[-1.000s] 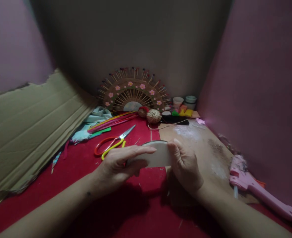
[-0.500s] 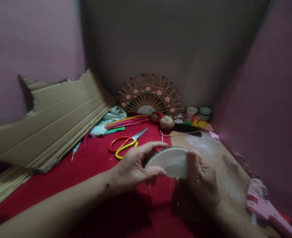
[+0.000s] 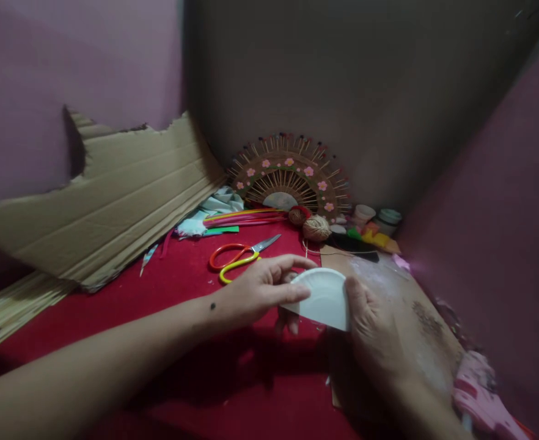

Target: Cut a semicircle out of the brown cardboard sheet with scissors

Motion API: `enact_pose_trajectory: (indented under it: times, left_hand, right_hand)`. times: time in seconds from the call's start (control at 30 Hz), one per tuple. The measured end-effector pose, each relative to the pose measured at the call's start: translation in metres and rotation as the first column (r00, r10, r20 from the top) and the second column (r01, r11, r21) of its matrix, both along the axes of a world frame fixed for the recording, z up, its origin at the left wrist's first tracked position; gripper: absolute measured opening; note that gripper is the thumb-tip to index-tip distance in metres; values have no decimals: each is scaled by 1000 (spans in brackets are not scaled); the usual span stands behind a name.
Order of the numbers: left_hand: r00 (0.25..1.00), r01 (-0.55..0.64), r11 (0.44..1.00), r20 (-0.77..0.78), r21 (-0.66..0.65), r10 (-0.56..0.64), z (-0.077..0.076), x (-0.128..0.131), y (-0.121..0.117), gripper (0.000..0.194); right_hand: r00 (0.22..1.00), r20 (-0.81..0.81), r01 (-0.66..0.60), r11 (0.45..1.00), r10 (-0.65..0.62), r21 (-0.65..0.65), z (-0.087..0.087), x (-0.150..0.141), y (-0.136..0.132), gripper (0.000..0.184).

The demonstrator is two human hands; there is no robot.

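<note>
A half-round white piece [image 3: 325,299], which looks like half a paper plate, is held up over the work surface. Its curved edge faces up and its straight edge tilts down to the right. My left hand [image 3: 269,284] grips the left end, thumb across the front and index finger along the top rim; its other fingers are partly hidden behind. At the right end, my right hand [image 3: 373,318] is closed, thumb on the edge and fingers curled out of sight. Just beyond my left hand lie scissors [image 3: 238,260] with red and yellow handles.
Torn cardboard [image 3: 113,201] leans at the left. At the back stands a fan-shaped craft [image 3: 292,174] with pink flowers. Twine balls [image 3: 316,228], coloured strips [image 3: 246,217] and small tubs [image 3: 387,220] lie before it. A pink glue gun [image 3: 480,391] rests at the right on a brown board [image 3: 416,348].
The view has swung left, so the scene sits further right. The white piece has turned, its face now brighter and the dark rim seen before hidden. Both hands still hold it.
</note>
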State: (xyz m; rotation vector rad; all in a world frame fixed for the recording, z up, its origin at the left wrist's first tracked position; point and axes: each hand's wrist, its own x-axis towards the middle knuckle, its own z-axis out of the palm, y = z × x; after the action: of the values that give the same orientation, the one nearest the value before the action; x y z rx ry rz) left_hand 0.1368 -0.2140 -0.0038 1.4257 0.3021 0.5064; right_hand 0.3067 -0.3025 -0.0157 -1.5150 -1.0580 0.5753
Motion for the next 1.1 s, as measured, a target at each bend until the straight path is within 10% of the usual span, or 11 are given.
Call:
enact_pose_trajectory:
  times: [0.5,0.73,0.87,1.1]
  left_hand:
    - [966,222,961,-94,-164,-239,-10,-5,26,21]
    - [960,229,972,-158,-48,-233,-8,-5,25,19]
    - [985,123,989,-135,87,-111,-7,-3,22,49]
    - [966,184,955,-221,232,-133,-1,-5,23,18]
  right_hand:
    - [950,310,-50,999,47,1,5,3,5,49]
    - [966,254,-43,999,45,-14,8,-2,6,43]
    - [965,256,65,998,-61,-4,-2,3,2,45]
    - [927,354,88,989,-125,120,-15,9,-4,47]
